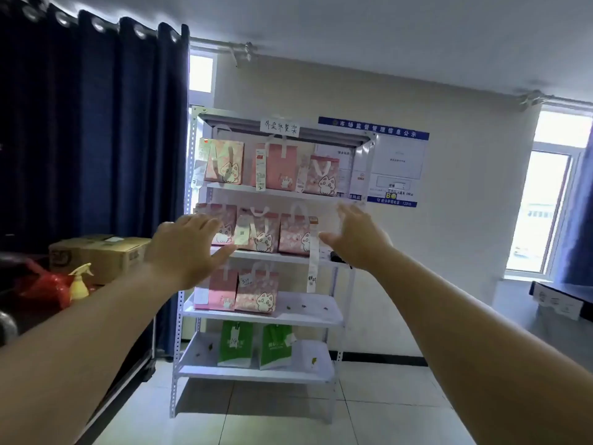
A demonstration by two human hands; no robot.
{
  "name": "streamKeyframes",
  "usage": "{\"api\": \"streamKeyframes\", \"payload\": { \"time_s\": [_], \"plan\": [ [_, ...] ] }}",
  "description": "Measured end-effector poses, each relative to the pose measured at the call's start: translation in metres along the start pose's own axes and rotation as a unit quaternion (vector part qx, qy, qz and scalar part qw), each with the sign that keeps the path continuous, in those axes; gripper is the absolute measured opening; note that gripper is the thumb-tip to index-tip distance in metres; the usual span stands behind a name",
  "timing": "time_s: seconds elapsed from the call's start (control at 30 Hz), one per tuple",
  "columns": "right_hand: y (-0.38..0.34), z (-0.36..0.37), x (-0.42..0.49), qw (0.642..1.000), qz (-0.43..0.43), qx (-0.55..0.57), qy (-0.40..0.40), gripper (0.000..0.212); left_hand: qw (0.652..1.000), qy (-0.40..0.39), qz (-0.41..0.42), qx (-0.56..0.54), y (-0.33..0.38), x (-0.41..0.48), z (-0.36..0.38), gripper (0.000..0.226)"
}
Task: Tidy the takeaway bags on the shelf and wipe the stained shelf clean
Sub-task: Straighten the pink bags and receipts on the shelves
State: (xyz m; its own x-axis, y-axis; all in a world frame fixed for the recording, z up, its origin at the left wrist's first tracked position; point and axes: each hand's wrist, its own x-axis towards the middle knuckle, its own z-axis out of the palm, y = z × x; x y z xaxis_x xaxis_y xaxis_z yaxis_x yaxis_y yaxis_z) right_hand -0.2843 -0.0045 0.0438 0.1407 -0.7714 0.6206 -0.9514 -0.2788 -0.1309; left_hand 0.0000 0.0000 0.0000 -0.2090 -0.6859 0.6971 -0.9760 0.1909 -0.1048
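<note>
The left hand (189, 248) and right hand (356, 239) reach forward, fingers spread, holding nothing, before a white shelf (256, 374) at the far wall. Pink bags (261, 234) fill three levels; green bags (276, 348) stand lowest.

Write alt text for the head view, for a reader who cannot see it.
Two bare arms reach forward, left hand and right hand open, toward a white metal shelf holding pink takeaway bags on three upper tiers and green bags on the lowest. Small stains dot the lower boards.
</note>
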Motion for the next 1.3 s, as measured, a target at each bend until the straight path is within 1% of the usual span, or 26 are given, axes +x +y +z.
{"api": "streamKeyframes", "payload": {
  "time_s": [0.13,0.27,0.4,0.6,0.73,0.93,1.0,1.13,1.3],
  "plan": [
    [-0.006,0.03,0.033,0.999,0.018,0.033,-0.024,0.071,0.999,-0.006,-0.041,0.015,-0.033,0.018,0.024,0.064],
    [-0.014,0.07,0.078,0.999,0.001,0.04,-0.012,0.069,0.997,-0.022,-0.07,0.013,-0.071,0.046,0.056,0.061],
    [-0.022,0.112,0.135,0.999,-0.011,0.043,0.003,0.067,0.997,-0.021,-0.072,0.033,-0.113,0.088,0.092,0.059],
    [-0.033,0.173,0.236,0.997,-0.022,0.057,0.037,0.055,0.997,-0.005,-0.064,0.037,-0.176,0.168,0.15,0.059],
    [-0.031,0.218,0.294,0.997,-0.021,0.069,0.038,0.054,0.998,-0.006,-0.063,0.027,-0.206,0.217,0.195,0.058],
    [-0.015,0.29,0.372,0.996,-0.014,0.077,0.041,0.048,0.998,0.015,-0.056,0.023,-0.245,0.284,0.273,0.057],
    [-0.006,0.316,0.4,0.996,-0.02,0.076,0.042,0.046,0.998,0.015,-0.056,0.033,-0.259,0.308,0.302,0.058],
    [0.012,0.365,0.465,0.997,-0.037,0.058,0.038,0.049,0.996,0.005,-0.062,0.06,-0.283,0.363,0.361,0.058],
    [0.028,0.416,0.554,0.997,-0.059,0.038,0.04,0.046,0.994,0.009,-0.056,0.093,-0.311,0.441,0.417,0.058]
  ]
}}
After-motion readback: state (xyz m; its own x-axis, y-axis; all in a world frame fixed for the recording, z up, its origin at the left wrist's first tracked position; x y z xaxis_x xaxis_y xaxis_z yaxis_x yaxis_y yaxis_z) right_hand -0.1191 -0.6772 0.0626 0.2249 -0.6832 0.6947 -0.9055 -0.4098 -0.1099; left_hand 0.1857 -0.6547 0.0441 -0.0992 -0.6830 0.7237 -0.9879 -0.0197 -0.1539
